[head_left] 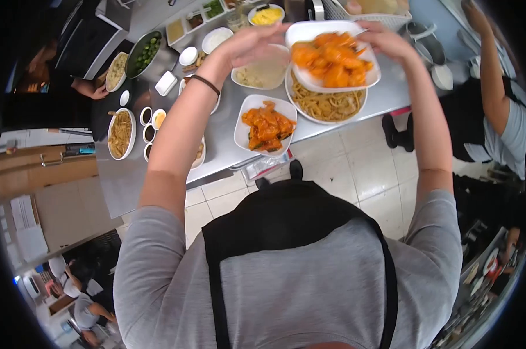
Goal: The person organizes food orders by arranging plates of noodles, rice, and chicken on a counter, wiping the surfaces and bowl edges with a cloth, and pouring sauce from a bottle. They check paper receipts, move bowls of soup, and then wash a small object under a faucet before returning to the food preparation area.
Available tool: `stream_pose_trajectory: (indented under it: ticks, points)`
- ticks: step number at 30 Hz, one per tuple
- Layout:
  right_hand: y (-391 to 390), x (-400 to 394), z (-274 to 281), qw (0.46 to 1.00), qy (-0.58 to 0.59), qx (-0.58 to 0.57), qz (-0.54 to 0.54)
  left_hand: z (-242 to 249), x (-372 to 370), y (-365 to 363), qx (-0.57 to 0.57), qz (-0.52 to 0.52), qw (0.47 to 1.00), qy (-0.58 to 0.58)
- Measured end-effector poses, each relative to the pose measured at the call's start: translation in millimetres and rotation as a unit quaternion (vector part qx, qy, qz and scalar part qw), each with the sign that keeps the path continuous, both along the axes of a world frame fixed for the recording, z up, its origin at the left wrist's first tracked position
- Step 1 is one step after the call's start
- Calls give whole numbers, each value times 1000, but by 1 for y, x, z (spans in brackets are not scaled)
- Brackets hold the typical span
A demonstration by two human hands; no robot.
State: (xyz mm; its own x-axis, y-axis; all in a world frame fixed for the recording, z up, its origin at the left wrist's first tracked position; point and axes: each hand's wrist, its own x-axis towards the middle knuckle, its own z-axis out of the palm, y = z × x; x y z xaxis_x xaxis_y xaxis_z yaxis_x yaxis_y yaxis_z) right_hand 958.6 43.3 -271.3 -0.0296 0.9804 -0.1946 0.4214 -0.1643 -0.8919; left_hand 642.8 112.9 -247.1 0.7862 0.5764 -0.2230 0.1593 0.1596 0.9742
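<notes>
My right hand [386,41] grips the right rim of a white square plate [302,28] piled with bright orange, sauce-coated pieces [333,61]. At the plate's upper left rim are the fingers of my left hand [254,46]; their tips are partly hidden. The held plate overlaps a plate of brown noodles [327,106] below it. Under my left fingers sits a bowl [263,67] with a pale, partly used filling. Nearer to me on the counter stands a white square bowl [241,136] of glazed orange-red pieces [267,125].
The steel counter [222,131] carries noodles [120,134], small sauce cups [149,134], a pan of green vegetables [144,54] and a bowl of yellow food [266,15]. A white basket [373,20] and metal pots [426,43] stand at the back right. A co-worker [495,110] is on the right.
</notes>
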Motion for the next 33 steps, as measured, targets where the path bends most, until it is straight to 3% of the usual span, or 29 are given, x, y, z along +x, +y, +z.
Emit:
stream_pose_trajectory:
  ticks: [3, 6, 8, 10, 11, 12, 14, 15, 18, 19, 20, 21, 22, 23, 24, 28, 33]
  points:
    - [23, -58, 19, 989, 21, -29, 146, -14, -39, 19, -125, -46, 991, 25]
    - [53, -99, 2, 974, 34, -29, 221, -11, -69, -2, -164, 28, 986, 18]
    - [56, -122, 14, 979, 90, -31, 180, -24, -92, -5, -165, 70, 984, 14]
    - [89, -117, -9, 989, 130, 6, 67, -28, -110, -17, -148, 140, 979, -17]
    - [103, -112, -28, 987, -96, 121, 53, -26, -117, -23, -145, 177, 973, -19]
    - [115, -107, -51, 921, -313, 230, 34, -35, -126, -25, -142, 204, 968, -22]
    - [127, -104, -100, 788, -569, 226, 65, -37, -135, -36, -143, 248, 957, -48]
    - [133, -100, -113, 785, -570, 232, 68, -40, -140, -38, -141, 253, 956, -52]
    - [148, -91, -113, 787, -568, 238, 27, -46, -145, -36, -155, 291, 940, -83]
    - [150, -86, -94, 888, -383, 254, 1, -46, -146, -35, -159, 295, 938, -86]
    - [149, -84, -80, 948, -182, 258, -26, -45, -146, -32, -162, 297, 937, -89]
    - [152, -83, -79, 914, -217, 339, 41, -44, -144, -28, -163, 295, 937, -91]
    - [154, -83, -78, 915, -220, 336, 39, -42, -141, -25, -162, 290, 939, -87]
    - [158, -86, -78, 974, -94, 189, 80, -40, -137, -21, -160, 283, 942, -83]
    - [162, -93, -66, 992, 36, 39, 118, -34, -131, -16, -159, 278, 943, -87]
    - [150, -130, -12, 987, 100, 32, 118, -30, -115, -2, -143, 257, 953, -69]
    - [171, -142, 1, 968, 17, 64, 243, -33, -104, 12, -143, 259, 953, -68]
